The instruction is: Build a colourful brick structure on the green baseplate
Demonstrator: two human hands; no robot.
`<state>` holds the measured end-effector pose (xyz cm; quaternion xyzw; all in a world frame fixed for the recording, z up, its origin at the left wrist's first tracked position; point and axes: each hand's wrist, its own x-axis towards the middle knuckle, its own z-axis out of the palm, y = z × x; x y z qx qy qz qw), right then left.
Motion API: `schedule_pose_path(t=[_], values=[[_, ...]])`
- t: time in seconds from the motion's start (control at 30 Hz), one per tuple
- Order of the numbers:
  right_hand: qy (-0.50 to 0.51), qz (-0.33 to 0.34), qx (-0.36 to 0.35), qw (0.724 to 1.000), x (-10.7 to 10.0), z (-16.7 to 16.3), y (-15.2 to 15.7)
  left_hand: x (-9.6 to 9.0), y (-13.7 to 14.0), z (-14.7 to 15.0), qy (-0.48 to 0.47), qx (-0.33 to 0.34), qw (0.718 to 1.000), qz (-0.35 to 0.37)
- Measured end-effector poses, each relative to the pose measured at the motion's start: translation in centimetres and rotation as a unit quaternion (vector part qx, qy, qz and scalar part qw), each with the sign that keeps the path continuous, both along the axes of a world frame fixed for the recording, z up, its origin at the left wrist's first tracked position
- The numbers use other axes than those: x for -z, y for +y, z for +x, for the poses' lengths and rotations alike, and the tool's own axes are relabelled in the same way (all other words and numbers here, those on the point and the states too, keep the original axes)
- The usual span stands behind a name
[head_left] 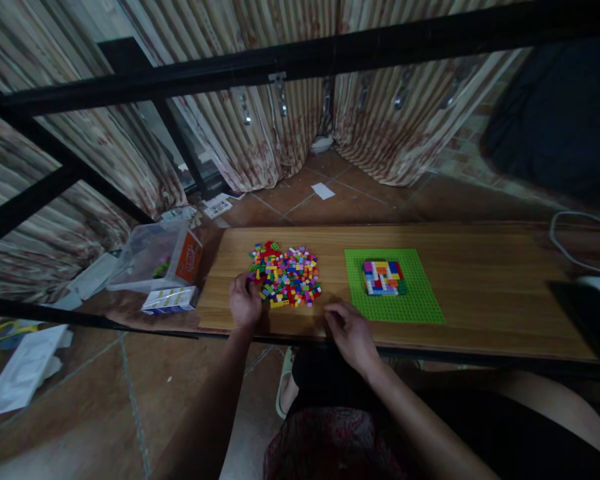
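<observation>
A loose pile of small multicoloured building bricks [291, 277] lies on the wooden table. At its left edge is my left hand [245, 301], fingers curled in against the outermost bricks; whatever they hold is hidden. My right hand [351, 335] is over the table's front edge, between the pile and a green baseplate [425, 303]. Its thumb and fingertips are pinched together, and anything between them is too small to make out. On the baseplate sits a low, roughly square block of joined bricks [383, 277] in white, blue, red, orange and purple.
The wooden table [490, 287] is long and narrow. Beyond its left end stand a clear plastic bin [140, 257], with an orange box [189, 257], and a small white-blue box [170, 300]. A dark device with a white cable [575, 217] is at the right. Black metal bars [300, 60] cross behind.
</observation>
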<state>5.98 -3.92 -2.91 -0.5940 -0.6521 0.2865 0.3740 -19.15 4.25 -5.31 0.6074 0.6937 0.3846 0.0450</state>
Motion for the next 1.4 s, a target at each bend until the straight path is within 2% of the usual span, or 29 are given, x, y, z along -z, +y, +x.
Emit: schedule_pose_path(t=[0.13,0.33,1.03,1.4], values=[[-0.067,0.029,0.007,0.997,0.5,0.0,2.5,-0.1,-0.1,0.1,-0.006,-0.003,1.0,0.0],[-0.138,0.033,-0.001,0.99,0.7,-0.4,4.8,-0.3,-0.1,0.3,-0.014,-0.01,1.0,-0.003],[-0.155,0.026,-0.022,0.987,0.2,-0.5,6.0,-0.2,0.1,0.1,0.0,-0.012,1.0,-0.007],[-0.174,-0.002,-0.071,0.982,-1.0,0.7,5.8,-0.1,0.1,-0.1,0.0,-0.012,1.0,-0.011]])
